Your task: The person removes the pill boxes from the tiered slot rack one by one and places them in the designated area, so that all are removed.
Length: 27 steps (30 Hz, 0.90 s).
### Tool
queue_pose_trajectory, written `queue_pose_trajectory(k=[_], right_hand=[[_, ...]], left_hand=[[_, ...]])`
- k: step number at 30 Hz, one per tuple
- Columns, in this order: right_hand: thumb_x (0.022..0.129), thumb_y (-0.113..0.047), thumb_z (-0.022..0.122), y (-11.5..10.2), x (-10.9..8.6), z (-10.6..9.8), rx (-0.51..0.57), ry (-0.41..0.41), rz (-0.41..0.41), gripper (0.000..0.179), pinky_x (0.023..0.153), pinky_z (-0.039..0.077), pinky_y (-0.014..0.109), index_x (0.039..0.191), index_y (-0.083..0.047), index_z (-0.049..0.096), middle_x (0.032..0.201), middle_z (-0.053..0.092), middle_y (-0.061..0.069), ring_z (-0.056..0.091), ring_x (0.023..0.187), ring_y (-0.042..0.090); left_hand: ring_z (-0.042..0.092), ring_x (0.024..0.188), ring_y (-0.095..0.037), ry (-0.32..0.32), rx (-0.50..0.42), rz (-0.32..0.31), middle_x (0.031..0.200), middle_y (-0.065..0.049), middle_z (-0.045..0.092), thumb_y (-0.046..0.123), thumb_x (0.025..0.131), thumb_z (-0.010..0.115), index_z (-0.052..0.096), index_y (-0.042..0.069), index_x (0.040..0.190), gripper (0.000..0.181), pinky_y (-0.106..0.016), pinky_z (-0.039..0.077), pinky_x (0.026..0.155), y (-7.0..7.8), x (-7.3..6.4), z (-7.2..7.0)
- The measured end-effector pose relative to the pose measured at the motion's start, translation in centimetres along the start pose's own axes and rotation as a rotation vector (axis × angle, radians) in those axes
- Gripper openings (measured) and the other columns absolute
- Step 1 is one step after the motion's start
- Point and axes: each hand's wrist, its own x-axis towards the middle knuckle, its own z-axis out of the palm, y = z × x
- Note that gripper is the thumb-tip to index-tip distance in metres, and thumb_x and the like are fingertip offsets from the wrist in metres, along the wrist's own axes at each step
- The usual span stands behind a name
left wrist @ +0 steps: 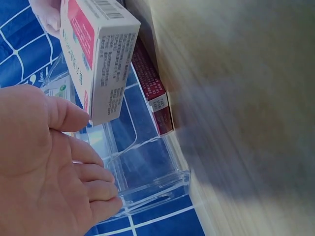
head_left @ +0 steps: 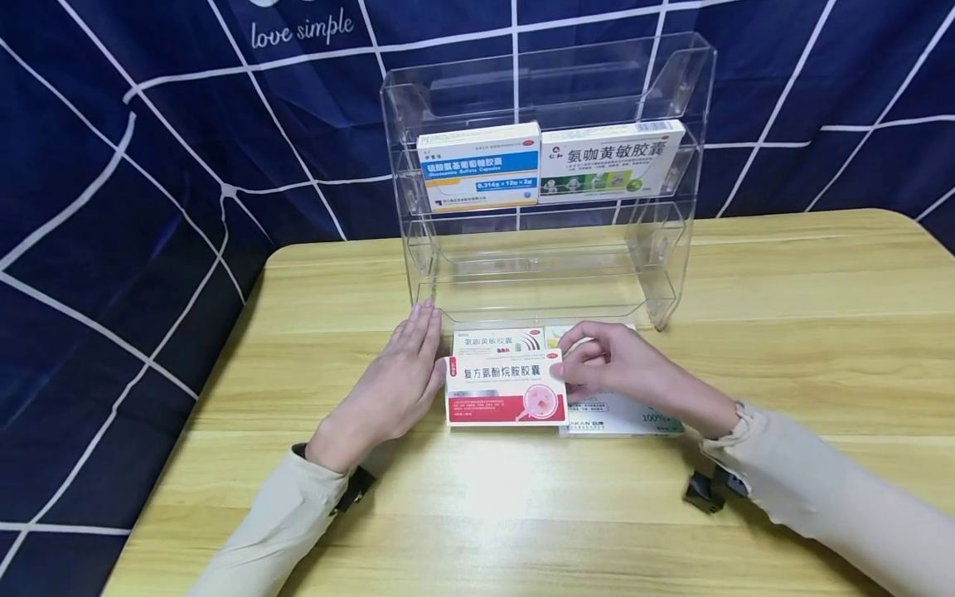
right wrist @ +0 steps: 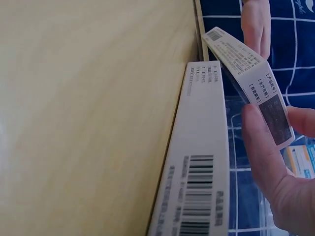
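Note:
My right hand (head_left: pixel 622 365) pinches the right end of a white and red medicine box (head_left: pixel 507 406) between thumb and fingers. In the right wrist view, that box (right wrist: pixel 256 73) tilts above the table. My left hand (head_left: pixel 388 390) has its fingers extended at the box's left end; in the left wrist view, the thumb lies at a box corner, and whether it touches cannot be told. Behind the held box, another white medicine box (head_left: pixel 492 342) is partly hidden. A wider white and green box (head_left: pixel 622 421) lies under my right hand, partly covered.
A clear tiered acrylic rack (head_left: pixel 537 294) stands behind the hands. Its upper tier bears a blue and white medicine box (head_left: pixel 481 170) and a white and green one (head_left: pixel 612 170). Dark blue cloth (head_left: pixel 186 133) with white lines hangs behind and left of the wooden table (head_left: pixel 477 531).

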Motion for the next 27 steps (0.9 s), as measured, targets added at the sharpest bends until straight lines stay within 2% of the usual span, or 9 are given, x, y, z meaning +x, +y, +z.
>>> queue_pose_trajectory(k=[7, 15, 19, 27], right_hand=[[0.089, -0.009, 0.067, 0.0, -0.4, 0.5, 0.015, -0.026, 0.032, 0.039, 0.070, 0.060, 0.040, 0.117, 0.009, 0.046, 0.089, 0.068, 0.015, 0.070, 0.075, 0.031], [0.091, -0.006, 0.065, 0.2, -0.3, 1.1, 0.062, -0.054, 0.025, 0.039, 0.070, 0.060, 0.041, 0.121, 0.008, 0.045, 0.091, 0.067, 0.018, 0.070, 0.081, 0.031], [0.092, -0.007, 0.064, 0.2, -0.3, 1.4, 0.033, -0.034, 0.019, 0.038, 0.070, 0.060, 0.040, 0.123, 0.007, 0.046, 0.095, 0.068, 0.018, 0.070, 0.081, 0.030], [0.094, -0.010, 0.061, 0.2, -0.4, 1.5, -0.120, -0.028, -0.049, 0.034, 0.063, 0.060, 0.036, 0.122, 0.005, 0.049, 0.095, 0.071, 0.017, 0.070, 0.072, 0.026]], left_hand=[[0.003, 0.146, -0.033, -0.012, 0.003, -0.002, 0.157, -0.027, 0.007, 0.021, 0.103, 0.037, 0.013, -0.010, 0.149, 0.060, -0.045, 0.012, 0.119, 0.0, 0.1, 0.0], [0.003, 0.147, -0.033, -0.020, 0.007, -0.009, 0.157, -0.025, 0.006, 0.020, 0.102, 0.037, 0.012, -0.009, 0.149, 0.061, -0.043, 0.010, 0.119, 0.0, 0.1, -0.1], [0.003, 0.147, -0.033, -0.017, 0.010, 0.001, 0.157, -0.025, 0.005, 0.020, 0.102, 0.038, 0.013, -0.010, 0.149, 0.061, -0.044, 0.011, 0.119, 0.0, 0.1, -0.1], [0.005, 0.146, -0.034, 0.005, 0.016, 0.013, 0.157, -0.027, 0.008, 0.020, 0.102, 0.039, 0.017, -0.012, 0.148, 0.060, -0.046, 0.014, 0.119, -0.1, 0.0, 0.0]])
